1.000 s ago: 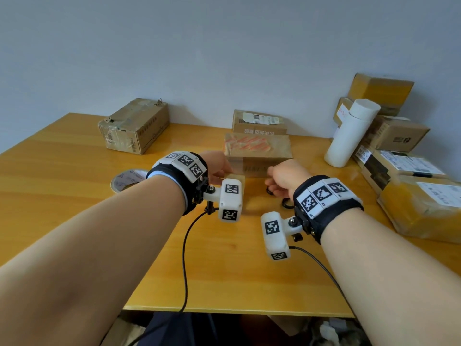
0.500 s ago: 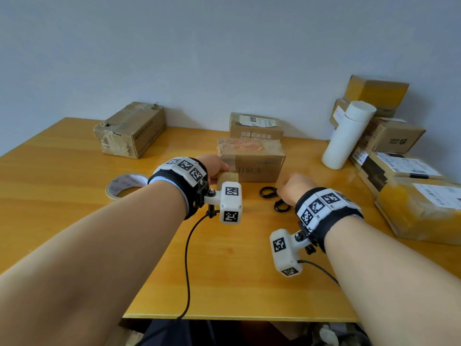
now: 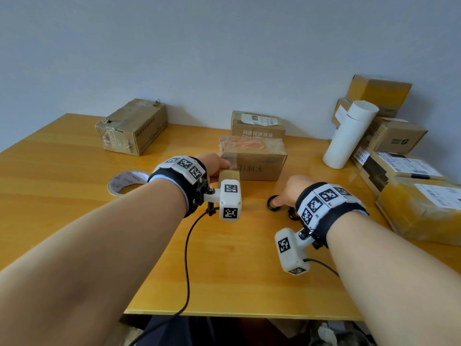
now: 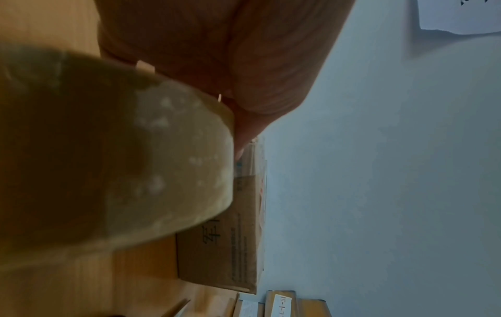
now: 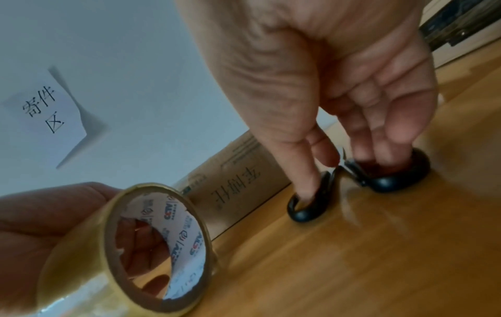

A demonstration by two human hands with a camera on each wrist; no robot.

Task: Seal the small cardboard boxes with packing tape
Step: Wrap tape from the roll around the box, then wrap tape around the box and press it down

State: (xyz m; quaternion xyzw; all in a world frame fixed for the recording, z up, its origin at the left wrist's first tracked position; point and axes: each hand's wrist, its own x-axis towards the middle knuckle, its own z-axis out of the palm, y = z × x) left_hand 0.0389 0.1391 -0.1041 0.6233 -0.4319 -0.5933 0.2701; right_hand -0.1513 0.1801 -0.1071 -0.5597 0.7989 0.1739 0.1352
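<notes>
A small brown cardboard box [image 3: 254, 159] with orange-printed tape on top stands mid-table. My left hand [image 3: 214, 164] grips a roll of tan packing tape [image 3: 229, 174] upright, right at the box's near left corner; the roll fills the left wrist view [image 4: 135, 160], with the box [image 4: 230, 246] behind it. Black-handled scissors [image 3: 273, 203] lie on the table in front of the box. My right hand [image 3: 287, 196] has its thumb in one handle loop and its fingers in the other [image 5: 379, 178]. The blades are hidden under the hand.
A second tape roll [image 3: 127, 182] lies flat at the left. Other boxes stand at the back left [image 3: 132, 128] and behind the small box [image 3: 257, 124]. A white tube [image 3: 349, 136] and stacked parcels [image 3: 411, 191] crowd the right side. The table edge [image 3: 224, 313] is near.
My right hand has left the box's front and come down onto the scissors, slipping into the handle loops. The left hand keeps the tape roll by the box.
</notes>
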